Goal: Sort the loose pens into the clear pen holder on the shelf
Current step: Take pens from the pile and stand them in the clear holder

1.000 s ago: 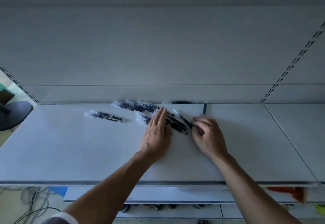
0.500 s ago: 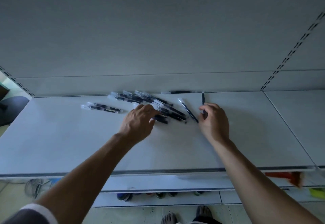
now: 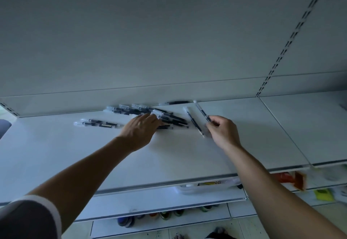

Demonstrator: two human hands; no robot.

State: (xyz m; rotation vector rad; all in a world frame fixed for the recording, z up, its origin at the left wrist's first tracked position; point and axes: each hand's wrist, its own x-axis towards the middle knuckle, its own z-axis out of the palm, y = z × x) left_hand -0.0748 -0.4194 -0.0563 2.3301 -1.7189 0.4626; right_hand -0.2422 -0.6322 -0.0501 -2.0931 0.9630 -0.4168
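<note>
My left hand (image 3: 139,129) lies palm down on the white shelf (image 3: 75,156), its fingers (image 3: 153,119) spread a little apart and resting on the near edge of the main heap of pens (image 3: 150,114); whether they grip anything I cannot tell, as the fingertips hide what is under them. That heap fans out toward 11 o'clock from my left hand, clear barrels with dark ink cores crossing one another. Two more pens (image 3: 97,123) lie side by side, apart from the heap, toward 9 o'clock of it.

My right hand (image 3: 222,131) sits at 3 o'clock of the heap, its fingers (image 3: 211,125) pinched together on the lower end of one pen (image 3: 201,112), which slants up toward 11 o'clock with its far end lifted toward the back wall (image 3: 169,41). Just beside it, at its 9 o'clock, another single pen (image 3: 194,122) lies flat on the shelf on nearly the same slant. One dark pen (image 3: 177,102) rests along the back edge at 12 o'clock, against the wall.

The clear pen holder does not show in this view.
</note>
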